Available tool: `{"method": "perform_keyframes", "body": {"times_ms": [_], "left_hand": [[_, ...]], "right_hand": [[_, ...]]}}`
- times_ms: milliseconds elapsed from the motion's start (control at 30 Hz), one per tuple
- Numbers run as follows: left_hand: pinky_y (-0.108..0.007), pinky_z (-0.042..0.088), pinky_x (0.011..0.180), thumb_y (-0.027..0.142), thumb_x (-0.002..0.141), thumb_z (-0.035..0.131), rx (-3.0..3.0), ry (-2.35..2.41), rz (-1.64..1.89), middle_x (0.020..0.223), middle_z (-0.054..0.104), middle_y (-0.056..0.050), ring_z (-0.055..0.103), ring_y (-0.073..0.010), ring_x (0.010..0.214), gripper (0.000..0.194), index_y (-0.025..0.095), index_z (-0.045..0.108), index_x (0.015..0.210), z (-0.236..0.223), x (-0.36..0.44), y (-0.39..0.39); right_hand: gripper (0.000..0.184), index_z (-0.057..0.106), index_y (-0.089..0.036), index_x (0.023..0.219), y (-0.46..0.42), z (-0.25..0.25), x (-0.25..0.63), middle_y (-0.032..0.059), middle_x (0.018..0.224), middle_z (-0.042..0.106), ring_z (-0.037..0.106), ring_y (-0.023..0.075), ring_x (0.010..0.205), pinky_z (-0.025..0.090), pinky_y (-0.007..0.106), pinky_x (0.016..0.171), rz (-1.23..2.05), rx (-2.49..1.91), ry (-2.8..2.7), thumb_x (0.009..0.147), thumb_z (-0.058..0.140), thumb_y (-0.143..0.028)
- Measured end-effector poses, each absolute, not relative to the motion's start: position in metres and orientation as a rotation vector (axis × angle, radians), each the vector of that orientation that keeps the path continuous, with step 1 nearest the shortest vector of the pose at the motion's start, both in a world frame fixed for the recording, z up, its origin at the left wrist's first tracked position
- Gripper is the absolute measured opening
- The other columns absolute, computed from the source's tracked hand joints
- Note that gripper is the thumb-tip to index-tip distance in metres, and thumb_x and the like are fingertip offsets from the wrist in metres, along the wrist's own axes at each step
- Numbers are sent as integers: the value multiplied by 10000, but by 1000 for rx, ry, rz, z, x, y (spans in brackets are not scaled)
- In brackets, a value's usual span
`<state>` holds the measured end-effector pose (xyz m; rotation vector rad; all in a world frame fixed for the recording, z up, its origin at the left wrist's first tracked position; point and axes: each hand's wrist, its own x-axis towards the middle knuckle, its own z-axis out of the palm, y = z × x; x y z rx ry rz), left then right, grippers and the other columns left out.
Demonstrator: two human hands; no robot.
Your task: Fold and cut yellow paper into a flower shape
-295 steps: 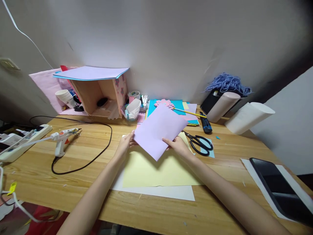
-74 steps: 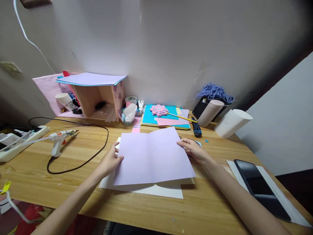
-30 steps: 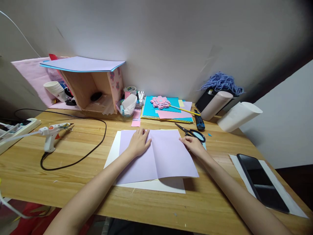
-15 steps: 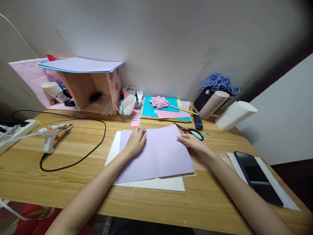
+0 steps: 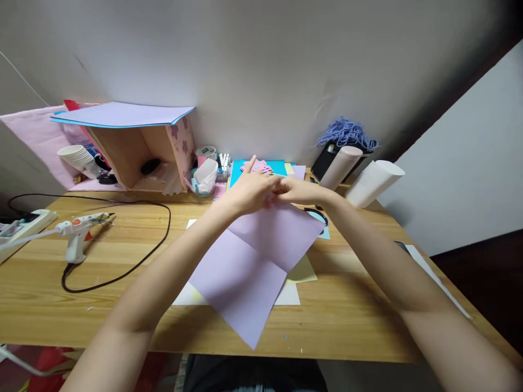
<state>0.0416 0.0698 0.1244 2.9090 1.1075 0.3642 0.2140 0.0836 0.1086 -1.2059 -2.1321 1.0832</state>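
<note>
A light purple sheet of paper (image 5: 245, 277) with a crease across it is lifted and turned at an angle over the table. At its far end my left hand (image 5: 254, 191) and my right hand (image 5: 300, 191) meet, their fingers closed around the paper's edge; one left finger points up. The exact grip is partly hidden behind the hands. Below the purple sheet lie a pale yellow sheet (image 5: 303, 271) and a white sheet (image 5: 289, 295). Scissors (image 5: 317, 213) show beside my right forearm, on a small light blue piece of paper.
To the left are a glue gun (image 5: 77, 239) with its black cord and a power strip (image 5: 30, 228). An open box (image 5: 180, 147) with a purple top stands by the wall. Markers (image 5: 223, 162), a pink paper flower (image 5: 261, 166), paper rolls (image 5: 373, 182) and blue yarn (image 5: 347, 133) line the back.
The purple sheet has been raised off the stack and rotated. My hands have come together at its far end, from apart on its left and right sides. The view has shifted slightly.
</note>
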Motion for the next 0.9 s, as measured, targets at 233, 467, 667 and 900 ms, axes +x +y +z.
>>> {"method": "perform_keyframes", "body": {"times_ms": [233,467,667,900], "left_hand": [[-241,295,540,347,745,513,2656,1557,372,651,558,-25,494,-158,635,220,169,570,629,122,-14,77],[-229,241,493,440,756,440,2384,1700,496,519,404,26,397,-113,531,352,169,431,532,98,-74,73],[-249,380,606,477,706,481,2000,1771,645,744,606,-25,543,-186,711,348,147,583,750,65,-87,56],[-390,466,694,519,601,627,1742,1782,350,898,611,-114,591,-276,801,741,95,423,1174,29,-107,2]], "right_hand": [[512,659,-121,792,88,68,266,99,748,670,618,153,656,483,250,629,1458,-1306,-1508,804,414,-571],[406,627,-129,901,35,17,278,129,927,665,637,179,780,510,276,709,1706,-1390,-1434,791,499,-498],[375,588,-176,967,16,-5,262,61,876,669,630,161,770,491,228,627,1674,-1325,-1476,639,705,-315],[297,522,-158,674,27,-19,258,-33,536,519,458,74,437,298,178,382,1335,-1539,-1316,614,653,-418]]}}
